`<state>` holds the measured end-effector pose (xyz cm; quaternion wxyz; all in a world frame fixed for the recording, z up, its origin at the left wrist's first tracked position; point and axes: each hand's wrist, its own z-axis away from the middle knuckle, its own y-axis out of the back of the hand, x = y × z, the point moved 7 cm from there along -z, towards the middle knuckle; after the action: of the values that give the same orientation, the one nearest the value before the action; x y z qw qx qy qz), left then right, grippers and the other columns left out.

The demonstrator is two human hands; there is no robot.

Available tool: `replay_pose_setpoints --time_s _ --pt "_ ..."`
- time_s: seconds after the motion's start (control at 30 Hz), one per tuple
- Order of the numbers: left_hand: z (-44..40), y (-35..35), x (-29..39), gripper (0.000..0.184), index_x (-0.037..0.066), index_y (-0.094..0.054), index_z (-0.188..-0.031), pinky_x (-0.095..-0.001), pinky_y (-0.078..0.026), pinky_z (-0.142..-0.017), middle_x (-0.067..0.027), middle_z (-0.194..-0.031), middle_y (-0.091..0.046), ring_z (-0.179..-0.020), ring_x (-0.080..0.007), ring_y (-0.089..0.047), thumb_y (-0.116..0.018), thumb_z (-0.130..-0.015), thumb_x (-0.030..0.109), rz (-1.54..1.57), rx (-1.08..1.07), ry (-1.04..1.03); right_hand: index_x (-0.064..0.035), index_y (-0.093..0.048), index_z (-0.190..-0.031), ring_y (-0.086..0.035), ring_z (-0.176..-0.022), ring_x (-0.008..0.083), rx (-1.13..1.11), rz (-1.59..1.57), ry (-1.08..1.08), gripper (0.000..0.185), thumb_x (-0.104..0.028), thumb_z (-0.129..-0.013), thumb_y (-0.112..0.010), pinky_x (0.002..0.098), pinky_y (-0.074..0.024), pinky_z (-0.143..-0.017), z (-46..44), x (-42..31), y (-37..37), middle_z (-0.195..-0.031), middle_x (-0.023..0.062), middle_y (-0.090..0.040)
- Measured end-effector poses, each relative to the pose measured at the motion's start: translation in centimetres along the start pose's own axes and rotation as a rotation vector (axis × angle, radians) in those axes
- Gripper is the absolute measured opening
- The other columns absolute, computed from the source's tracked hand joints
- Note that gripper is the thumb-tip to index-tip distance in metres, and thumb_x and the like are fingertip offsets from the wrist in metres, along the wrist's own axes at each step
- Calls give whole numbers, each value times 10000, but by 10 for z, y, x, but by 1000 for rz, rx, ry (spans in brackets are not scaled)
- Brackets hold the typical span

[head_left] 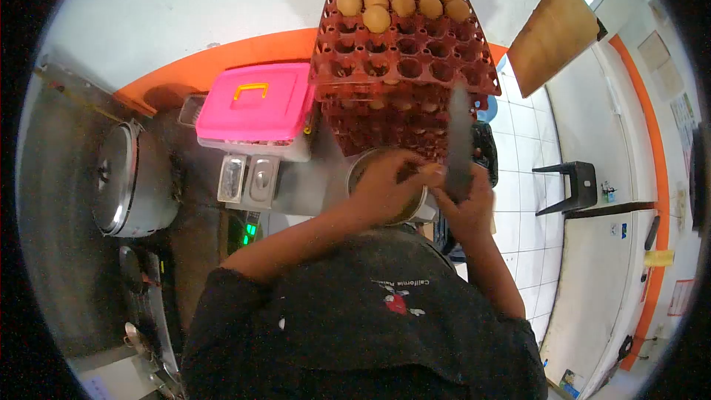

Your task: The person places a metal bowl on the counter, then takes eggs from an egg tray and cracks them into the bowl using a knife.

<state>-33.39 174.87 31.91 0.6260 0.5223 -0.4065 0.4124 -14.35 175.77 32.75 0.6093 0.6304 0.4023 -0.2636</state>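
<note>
My right hand [472, 204] is closed around a knife [460, 130], its wide blade pointing up and away, slightly blurred. Close beside it, my left hand [392, 184] has its fingers bent together over a round metal pot [358, 166]. A small brownish-orange shape shows at the left fingertips; I cannot tell whether it is an egg or only fingers. Both hands nearly meet above the pot's right side, and they hide much of its inside. Just beyond them is a stack of red egg trays [407, 67], with brown eggs [376, 18] in the back rows of the top tray.
Left of the trays stands a clear box with a pink lid [255, 104]. Two small metal containers [248, 179] sit before it. A large lidded pot [137, 178] and a green-lit display [250, 233] are at left. On the tiled floor at right is a black stool [581, 185].
</note>
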Motion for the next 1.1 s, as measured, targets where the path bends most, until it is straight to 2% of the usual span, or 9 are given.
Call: replay_pose_setpoints --time_s 0.17,0.23,0.33,0.53,0.63,0.8,0.9,1.03,1.1 --pt "-33 -54 83 516 9 -597 -1380 -448 -500 -1081 -223 -1367 -617 -1276 -368 -621 -754 -924 193 116 -51 -526 -23 -579 -1226 -726 -939 282 495 214 107 526 -270 -878 -888 414 -582 -835 -21 16 87 -1053 161 -722" --pt "-33 -53 117 542 10 -589 -1383 -453 -490 -1096 -229 -1364 -601 -1298 -398 -594 -763 -888 146 36 -36 -667 -13 -525 -1200 -655 -708 170 463 -65 81 450 -95 -893 -844 332 -533 -613 -65 66 103 -906 96 -662" --pt "-27 -20 159 441 23 -646 -1296 -445 -483 -1094 -199 -1349 -622 -1290 -379 -593 -732 -870 99 -263 126 -827 -31 -488 -1153 -575 -580 135 511 99 82 336 -131 -977 -755 296 -456 -512 -75 62 123 -783 62 -586" --pt "-92 127 158 233 145 -744 -1120 -552 -446 -911 -73 -1104 -692 -1115 -296 -650 -676 -904 199 -1234 756 -522 -92 -454 -1088 -545 -549 136 295 -459 -422 183 -164 -1013 -604 289 -442 -462 0 91 81 -786 58 -563" --pt "-120 147 144 241 144 -728 -1127 -539 -429 -918 -56 -1080 -682 -1127 -262 -643 -703 -900 219 -1258 642 -410 -95 -453 -1107 -537 -544 156 331 -785 -430 157 -147 -1001 -557 313 -460 -490 40 113 45 -813 62 -565" --pt "-127 153 140 333 146 -702 -1164 -537 -425 -908 -63 -1069 -679 -1027 -243 -679 -774 -861 264 -1248 588 -459 -125 -383 -1415 -555 -563 176 41 -957 -431 424 -53 -1017 -509 335 -497 -524 59 91 20 -832 72 -581" --pt "-108 158 154 382 131 -687 -1193 -524 -455 -935 -76 -1147 -694 -1035 -261 -698 -801 -843 230 -1124 600 -447 -117 -383 -1426 -564 -583 170 68 -763 -380 429 -26 -1022 -492 320 -500 -540 47 66 36 -844 82 -590" --pt "-41 156 166 469 93 -641 -1285 -444 -514 -1014 -103 -1267 -693 -1154 -257 -697 -814 -851 128 -451 519 -694 -75 -514 -1308 -597 -625 272 59 -8 79 300 -49 -1009 -522 389 -523 -599 43 55 45 -854 146 -615" --pt "1 131 140 553 55 -574 -1409 -372 -526 -1052 -116 -1286 -681 -1210 -235 -676 -795 -903 86 -202 413 -620 -56 -581 -1230 -636 -666 338 26 201 231 236 -71 -997 -546 440 -538 -645 49 7 39 -859 182 -645"
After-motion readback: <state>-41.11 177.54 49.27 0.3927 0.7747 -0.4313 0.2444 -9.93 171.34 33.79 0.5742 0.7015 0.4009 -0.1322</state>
